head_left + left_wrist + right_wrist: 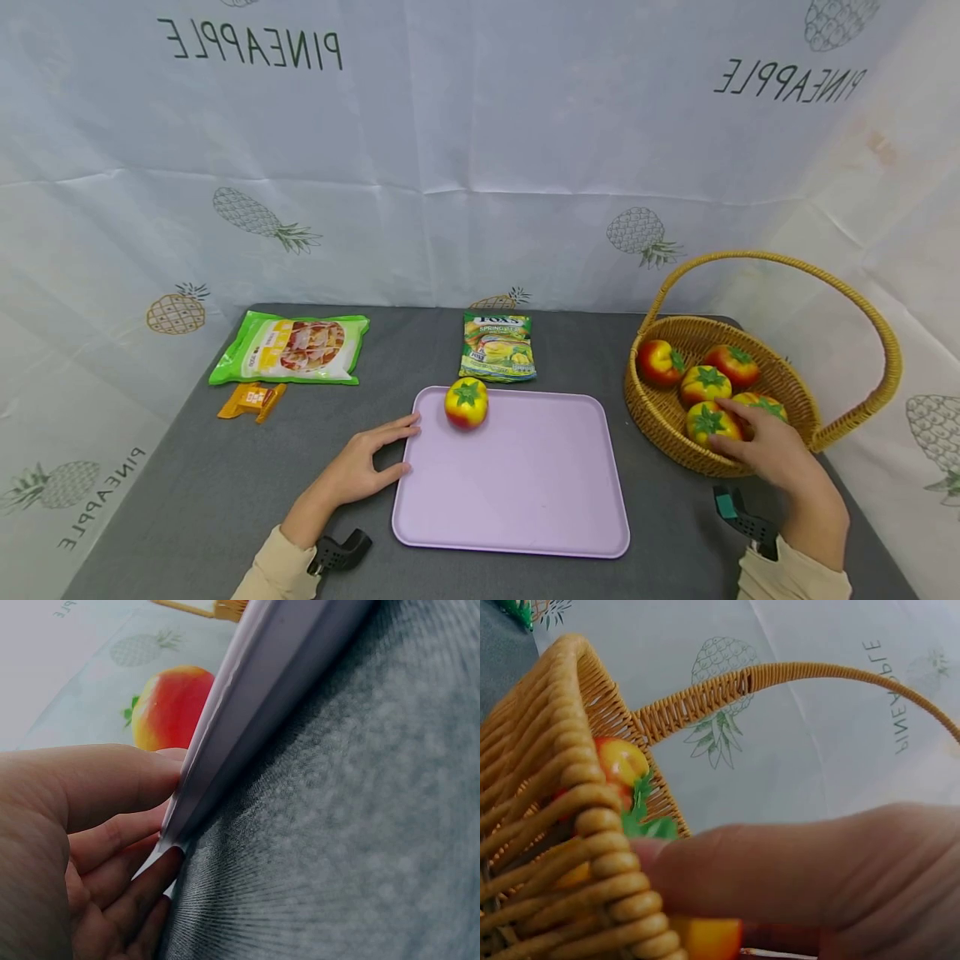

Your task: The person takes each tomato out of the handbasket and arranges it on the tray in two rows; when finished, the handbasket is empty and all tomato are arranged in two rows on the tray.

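Right hand [780, 450] in a wicker basket [654, 427], left hand [366, 464] at a lilac tray [517, 500].
The right hand's grip pinches a red-yellow fruit [705, 422] at the basket's seven o'clock between thumb and fingers; its round, glossy skin could slip if held off-centre, and a low lift could catch the wicker or shift the neighbouring fruit [705, 387]. The left hand's grip is spread, touching the tray's nine o'clock edge; a push there might slide the tray and set the loose fruit [466, 404] at its eleven o'clock rolling. The basket, between two and three o'clock from the tray, shows five fruit, the pinched one included; the tray bears one.
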`<state>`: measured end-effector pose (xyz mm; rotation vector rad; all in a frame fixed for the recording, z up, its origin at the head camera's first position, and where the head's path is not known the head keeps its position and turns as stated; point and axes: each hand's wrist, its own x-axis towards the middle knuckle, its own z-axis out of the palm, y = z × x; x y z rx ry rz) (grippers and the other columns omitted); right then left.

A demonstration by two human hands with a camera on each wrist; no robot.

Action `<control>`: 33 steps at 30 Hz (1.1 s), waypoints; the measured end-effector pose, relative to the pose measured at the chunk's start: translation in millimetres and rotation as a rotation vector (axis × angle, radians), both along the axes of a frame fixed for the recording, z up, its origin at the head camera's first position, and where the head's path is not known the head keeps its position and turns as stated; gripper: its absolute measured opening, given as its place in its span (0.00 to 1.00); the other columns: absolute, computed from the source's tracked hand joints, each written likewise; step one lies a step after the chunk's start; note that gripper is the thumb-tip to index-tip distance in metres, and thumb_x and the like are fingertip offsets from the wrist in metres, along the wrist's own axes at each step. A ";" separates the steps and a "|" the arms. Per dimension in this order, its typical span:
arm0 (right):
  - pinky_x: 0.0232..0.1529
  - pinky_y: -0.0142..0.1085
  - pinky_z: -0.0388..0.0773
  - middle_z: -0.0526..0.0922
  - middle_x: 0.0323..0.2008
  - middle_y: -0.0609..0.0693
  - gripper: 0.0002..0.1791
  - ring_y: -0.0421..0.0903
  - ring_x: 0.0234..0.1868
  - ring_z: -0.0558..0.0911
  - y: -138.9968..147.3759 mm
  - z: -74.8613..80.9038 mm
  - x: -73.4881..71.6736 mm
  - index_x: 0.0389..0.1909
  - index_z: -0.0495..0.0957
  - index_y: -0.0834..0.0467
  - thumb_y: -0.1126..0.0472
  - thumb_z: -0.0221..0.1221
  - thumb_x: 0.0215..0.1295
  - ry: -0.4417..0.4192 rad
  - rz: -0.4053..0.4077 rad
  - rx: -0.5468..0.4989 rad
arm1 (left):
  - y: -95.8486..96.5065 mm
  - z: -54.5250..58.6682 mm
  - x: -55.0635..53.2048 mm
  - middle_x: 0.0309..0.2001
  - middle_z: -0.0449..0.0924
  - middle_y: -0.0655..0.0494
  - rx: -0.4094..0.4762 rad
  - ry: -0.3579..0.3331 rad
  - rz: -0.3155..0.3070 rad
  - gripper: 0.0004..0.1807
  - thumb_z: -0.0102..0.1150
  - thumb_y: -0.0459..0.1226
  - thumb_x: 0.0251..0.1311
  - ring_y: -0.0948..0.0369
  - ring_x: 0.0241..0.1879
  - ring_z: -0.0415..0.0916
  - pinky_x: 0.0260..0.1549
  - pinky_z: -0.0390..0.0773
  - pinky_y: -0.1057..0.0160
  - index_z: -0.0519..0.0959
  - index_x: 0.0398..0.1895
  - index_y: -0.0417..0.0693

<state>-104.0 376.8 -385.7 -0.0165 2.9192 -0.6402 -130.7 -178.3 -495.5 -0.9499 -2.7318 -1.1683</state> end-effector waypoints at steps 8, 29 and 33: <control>0.37 0.19 0.70 0.62 0.58 0.73 0.38 0.60 0.50 0.70 -9.9 3.9 1.9 0.68 0.60 0.65 0.52 0.61 0.62 0.222 -0.037 -0.175 | 0.0 0.7 -0.2 0.66 0.69 0.57 0.000 -0.011 -0.005 0.26 0.66 0.41 0.54 0.55 0.65 0.67 0.60 0.70 0.51 0.76 0.59 0.52; 0.46 0.12 0.69 0.73 0.56 0.59 0.34 0.22 0.48 0.69 -93.7 -10.7 -27.0 0.65 0.67 0.59 0.64 0.66 0.56 0.494 0.084 -0.458 | -0.3 -0.6 -2.4 0.66 0.69 0.57 0.007 0.008 -0.008 0.26 0.66 0.41 0.54 0.55 0.64 0.68 0.59 0.70 0.51 0.76 0.59 0.52; 0.46 0.19 0.75 0.74 0.55 0.57 0.34 0.32 0.48 0.75 -119.1 -22.3 -32.7 0.63 0.69 0.58 0.63 0.67 0.55 0.463 0.161 -0.474 | -0.4 -1.1 -1.4 0.65 0.70 0.57 0.004 0.018 -0.009 0.26 0.66 0.41 0.54 0.55 0.64 0.68 0.59 0.71 0.52 0.76 0.59 0.52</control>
